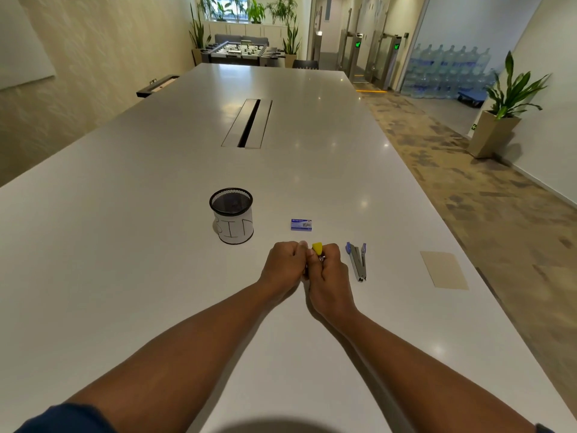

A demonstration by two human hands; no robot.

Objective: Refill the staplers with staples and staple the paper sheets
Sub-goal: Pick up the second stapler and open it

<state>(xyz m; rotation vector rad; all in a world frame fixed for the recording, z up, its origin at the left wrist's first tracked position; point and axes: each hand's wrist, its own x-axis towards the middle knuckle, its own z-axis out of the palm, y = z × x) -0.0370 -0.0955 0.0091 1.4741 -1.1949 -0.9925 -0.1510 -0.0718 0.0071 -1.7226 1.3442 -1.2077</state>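
I see both my left hand (285, 260) and right hand (327, 264) gripping the yellow stapler (317, 248); the staple box (301, 224) lies just beyond it.

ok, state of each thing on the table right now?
yellow stapler: gripped by both hands, mostly hidden
blue stapler: lying swung open
staple box: flat, looks closed
mesh cup: upright, labelled BIN
paper: flat, untouched
left hand: curled on yellow stapler
right hand: same
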